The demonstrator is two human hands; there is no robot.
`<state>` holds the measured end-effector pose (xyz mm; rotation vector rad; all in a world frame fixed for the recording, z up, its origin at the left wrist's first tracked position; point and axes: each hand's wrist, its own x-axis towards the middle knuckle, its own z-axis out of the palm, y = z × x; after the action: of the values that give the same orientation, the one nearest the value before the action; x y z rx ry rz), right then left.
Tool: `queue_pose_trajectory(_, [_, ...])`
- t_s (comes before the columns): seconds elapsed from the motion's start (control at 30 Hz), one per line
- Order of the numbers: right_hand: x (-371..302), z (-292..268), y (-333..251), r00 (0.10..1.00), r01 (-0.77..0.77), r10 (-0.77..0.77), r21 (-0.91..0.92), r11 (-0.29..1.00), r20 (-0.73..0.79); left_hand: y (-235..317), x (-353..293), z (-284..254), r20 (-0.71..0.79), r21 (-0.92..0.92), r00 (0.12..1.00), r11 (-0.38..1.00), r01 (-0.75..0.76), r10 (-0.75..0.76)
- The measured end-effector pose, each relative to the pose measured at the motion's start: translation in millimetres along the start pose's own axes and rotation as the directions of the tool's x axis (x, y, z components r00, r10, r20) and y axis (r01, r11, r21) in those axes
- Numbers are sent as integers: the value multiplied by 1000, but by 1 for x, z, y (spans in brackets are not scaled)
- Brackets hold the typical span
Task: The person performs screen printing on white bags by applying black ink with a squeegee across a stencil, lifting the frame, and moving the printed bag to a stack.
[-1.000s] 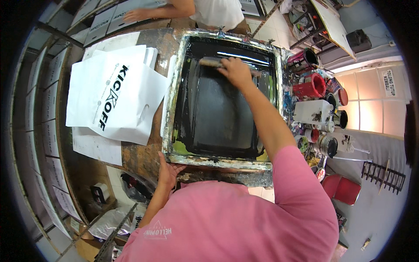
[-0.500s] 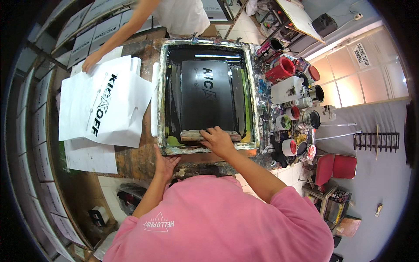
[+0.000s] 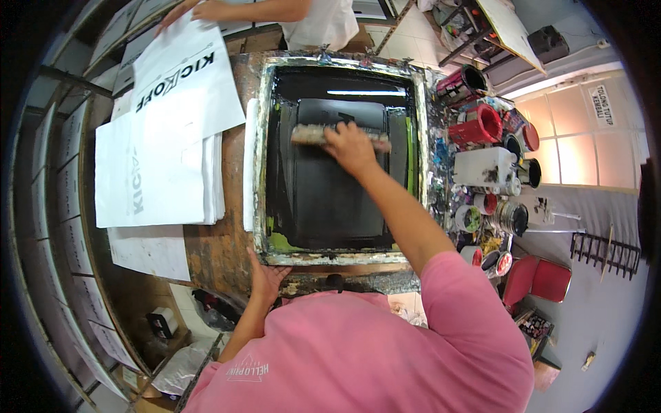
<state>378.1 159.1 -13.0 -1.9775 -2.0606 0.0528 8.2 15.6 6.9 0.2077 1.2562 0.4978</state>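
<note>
In front of me lies a screen-printing frame (image 3: 337,259) with a paint-crusted rim and a dark, ink-covered mesh (image 3: 334,206). My right hand (image 3: 350,148) grips a wooden-handled squeegee (image 3: 308,134), which lies across the far half of the mesh, slightly blurred. Behind the squeegee, part of the dark printed design shows faintly. My left hand (image 3: 267,277) is at the near left corner of the frame, its fingers spread and holding nothing; whether it presses on the rim I cannot tell.
At far left, another person's hands (image 3: 208,10) hold up a printed white sheet (image 3: 186,82) over a stack of white sheets (image 3: 155,186). Ink pots and a red tub (image 3: 475,127) crowd the table's right side, with a white jerrycan (image 3: 482,167). Shelves (image 3: 69,206) line the left.
My right hand has moved the squeegee from the near end of the mesh to its far half. The other person has lifted the printed sheet toward the far left. My left hand stays put.
</note>
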Motion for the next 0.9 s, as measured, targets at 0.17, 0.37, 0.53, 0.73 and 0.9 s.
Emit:
queue_pose_trajectory(0.17, [72,-8,42,1000,-4,3,9,1000,31,4,-7,4,0,1,1000,1000,-20,20])
queue_pose_trajectory(0.37, [38,-52,25,968,-1,-44,178,984,248,5,-10,7,34,-10,998,999,-47,48])
queue_pose_trajectory(0.53, [-110,-107,-82,894,-86,9,150,985,448,5,-18,-5,138,-53,985,994,-101,107])
queue_pose_trajectory(0.73, [-167,-201,-156,986,-99,100,-17,995,133,42,-84,8,402,-99,846,935,-340,350])
queue_pose_trajectory(0.9, [-98,-276,-156,937,-105,18,-229,968,-350,98,-103,54,743,-56,433,692,-720,511])
